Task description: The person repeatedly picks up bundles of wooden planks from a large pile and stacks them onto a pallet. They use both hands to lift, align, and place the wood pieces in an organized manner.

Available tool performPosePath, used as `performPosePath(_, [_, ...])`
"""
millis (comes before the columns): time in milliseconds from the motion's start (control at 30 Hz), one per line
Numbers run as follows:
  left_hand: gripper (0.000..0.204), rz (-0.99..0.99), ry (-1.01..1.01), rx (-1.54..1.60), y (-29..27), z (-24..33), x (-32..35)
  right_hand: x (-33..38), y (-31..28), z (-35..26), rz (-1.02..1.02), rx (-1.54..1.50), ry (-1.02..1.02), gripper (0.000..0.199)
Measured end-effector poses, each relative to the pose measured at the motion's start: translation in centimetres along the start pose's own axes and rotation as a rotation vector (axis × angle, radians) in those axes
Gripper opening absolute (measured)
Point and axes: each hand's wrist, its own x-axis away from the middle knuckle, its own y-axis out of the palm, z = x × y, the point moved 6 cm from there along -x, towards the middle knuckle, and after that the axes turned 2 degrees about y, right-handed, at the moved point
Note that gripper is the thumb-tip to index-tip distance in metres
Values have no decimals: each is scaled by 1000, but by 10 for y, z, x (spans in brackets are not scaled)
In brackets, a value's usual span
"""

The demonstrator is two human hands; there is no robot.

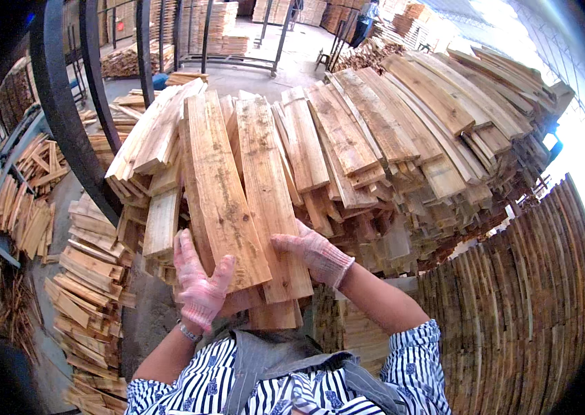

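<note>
Reaching in from six o'clock in the head view, two gloved hands meet a pair of long planks pointing away toward eleven and twelve. The left plank (226, 200), dotted with knots, partly overlaps the right plank (264, 194); their near ends lie just below the centre. At eight o'clock, the left hand (199, 283) is spread against the left-hand edges, thumb and fingers wide apart. At five, the right hand (314, 256) lays its thumb on the right plank; its other fingers are partly hidden, so I cannot tell how firmly it grasps. The wood looks stiff, rough and fairly weighty, unlikely to slip or break but perhaps splintery; the long edges, taken opposite each other and nearer mid-length, would probably balance best. A large, uneven pile of boards (403, 131) spreads from twelve to two, crowding the right side. Black metal bars (64, 104) rise at ten, likely to hinder a swing leftward. Short wood pieces (92, 280) lie at eight, farther out; a tight stack of boards (514, 277) fills four. Far off at one stands another person (367, 24).
</note>
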Motion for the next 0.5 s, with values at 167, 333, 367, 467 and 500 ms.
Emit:
performPosePath(167, [98, 33, 18, -178, 14, -1, 6, 7, -5, -4, 17, 36, 30, 60])
performPosePath(333, [98, -140, -341, 188, 13, -2, -2, 16, -6, -15, -49, -36, 12, 62])
performPosePath(367, [98, -191, -451, 360, 22, -4, -3, 12, -10, -10, -59, -41, 12, 67])
performPosePath(467, [94, -199, -426, 645, 45, 0, 21, -2, -14, -5, 109, 235, 41, 74])
performPosePath(500, [88, -242, -396, 616, 42, 3, 25, -4, -22, -12, 97, 418, 39, 76])
